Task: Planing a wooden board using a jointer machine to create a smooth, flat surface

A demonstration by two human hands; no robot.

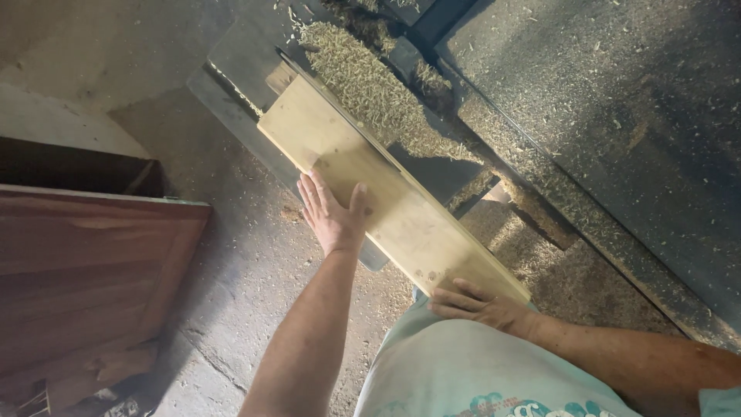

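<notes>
So the pale wooden board point(386, 197) is lying flat on the dark machine table point(239, 66), running diagonally from the far end back toward the person's belly. The left hand point(333, 212) sits flat on top around the board's middle, fingers together and thumb out, looks like it's there to press the board down so it doesn't lift or chatter. The right hand point(482, 303) is at the near end, fingers lying loosely spread against the end edge, not pinching anything, more like backing it up from behind. Heaps of wood shavings point(363, 77) are piled right beside the board on the table. A reddish-brown panel point(85, 270) stands well off to the left on the dusty concrete floor point(247, 286).
</notes>
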